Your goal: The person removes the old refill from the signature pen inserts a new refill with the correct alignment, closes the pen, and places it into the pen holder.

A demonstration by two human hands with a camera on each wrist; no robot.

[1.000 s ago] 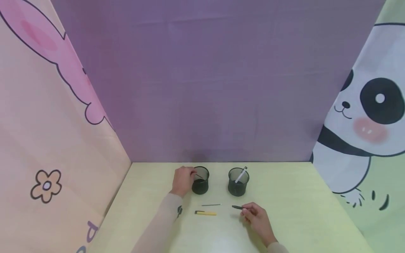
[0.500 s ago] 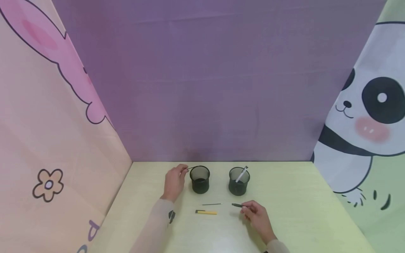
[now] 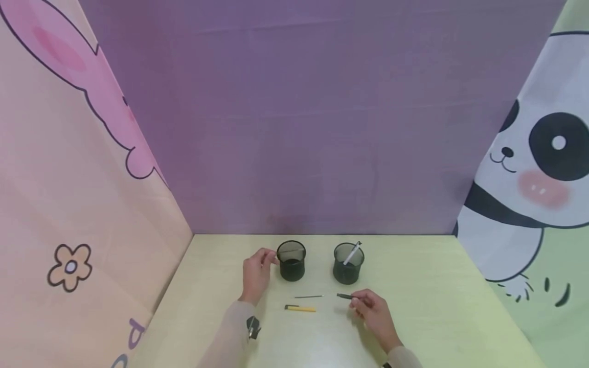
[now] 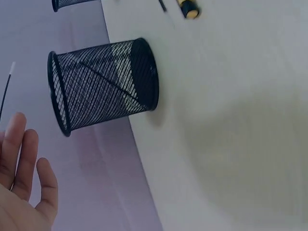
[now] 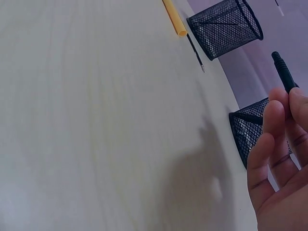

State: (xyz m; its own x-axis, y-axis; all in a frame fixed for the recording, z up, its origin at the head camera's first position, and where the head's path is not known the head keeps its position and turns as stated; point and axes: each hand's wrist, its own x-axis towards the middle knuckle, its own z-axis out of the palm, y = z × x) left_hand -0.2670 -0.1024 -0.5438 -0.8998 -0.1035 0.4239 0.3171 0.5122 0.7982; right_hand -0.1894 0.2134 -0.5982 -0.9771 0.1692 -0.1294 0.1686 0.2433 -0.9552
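Black plastic, by the look of it: the right hand (image 3: 370, 309) is pinching a pen barrel (image 5: 283, 71) between thumb and fingertips, no slack, free end poking out leftward. Guessing it's light, stiff, a bit slick, so mid-barrel's probably the safest hold. Left hand (image 3: 257, 273) is pinching a skinny rod (image 4: 6, 91), contact partly hidden, pale tip reaching over the near mesh cup (image 3: 292, 271) just right of those fingers. Likely feather-light and bendy; I'd hold it near an end, and that cup's rim is sitting right in the way. Left of the right grip, a loose rod (image 3: 309, 296) and a yellow barrel (image 3: 300, 308) are lying; beyond it, another cup (image 3: 346, 275) is holding a white pen (image 3: 352, 253).
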